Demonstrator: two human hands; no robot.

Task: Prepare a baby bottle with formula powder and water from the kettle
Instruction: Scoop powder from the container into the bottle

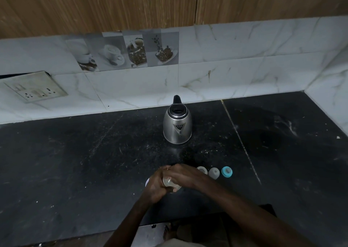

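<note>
Looks like work on the top of the bottle, opening or fitting something, though hard to tell with so much hidden. Grip firm with the left hand [154, 187], curled round the bottle [169, 183], low over the counter [75, 162], to stop any tipping. Turn gently with the right hand [181, 175], curled over the top of that same bottle and pressed close against the other hand. Hold straight up, not leaning. Go slow; could slip if wet. Leave the kettle [177, 126] alone for now, standing well behind the hands, spout facing forward. Mind the three small parts just right of the hands, to avoid knocking them.

Now for feel and shape. Far left on the wall, a flat, worn socket plate [35, 91]. Peeping out beside the left hand, a thin white round edge [147, 182]; cannot tell what. Dark, hard, speckled stone for the counter, with pale scratches and crumbs. See-through and round for the bottle, likely smooth plastic. Shiny metal for the kettle, fat at the bottom, narrower at the black rim, black handle at the back. Then, in a row, a pale round ring [202, 170], a grey dome-shaped cap [214, 172] and a blue ring [224, 173] with a small grey teat [228, 170] poking up. Likely soft and bendy for the teat, hard plastic for the rings.
</note>
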